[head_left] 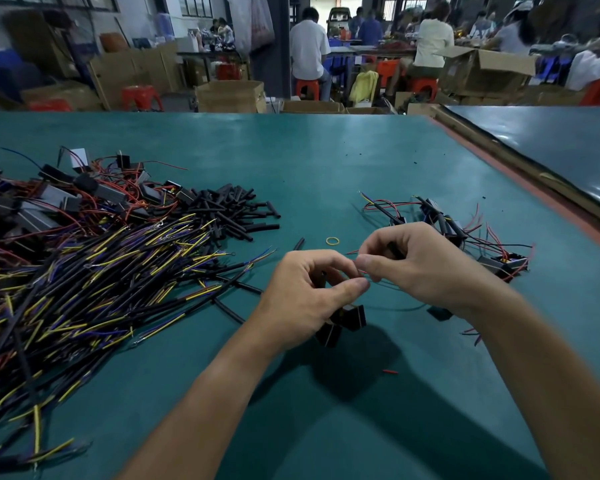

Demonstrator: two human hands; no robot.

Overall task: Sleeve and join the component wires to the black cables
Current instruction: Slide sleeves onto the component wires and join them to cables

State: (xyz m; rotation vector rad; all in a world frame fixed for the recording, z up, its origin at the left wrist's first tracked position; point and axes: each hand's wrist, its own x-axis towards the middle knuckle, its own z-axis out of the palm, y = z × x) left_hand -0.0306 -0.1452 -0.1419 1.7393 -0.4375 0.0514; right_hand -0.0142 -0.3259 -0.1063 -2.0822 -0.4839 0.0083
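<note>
My left hand (309, 299) and my right hand (426, 265) meet above the middle of the green table (326, 161). The left thumb and fingers pinch thin wires of a black box component (352, 317), which hangs just below that hand. A second black box (328, 336) sits right under it. My right hand pinches the same thin wires, with a black sleeve (394, 249) partly hidden between its fingers. A big heap of black cables (84, 278) with yellow and purple ends lies to the left.
Loose black sleeves (229, 213) are piled behind the cables, beside boxed components with red wires (66, 199). Joined pieces (465, 230) lie at the right. A yellow rubber band (332, 241) and a red scrap (390, 372) lie on the table. People sit at far benches.
</note>
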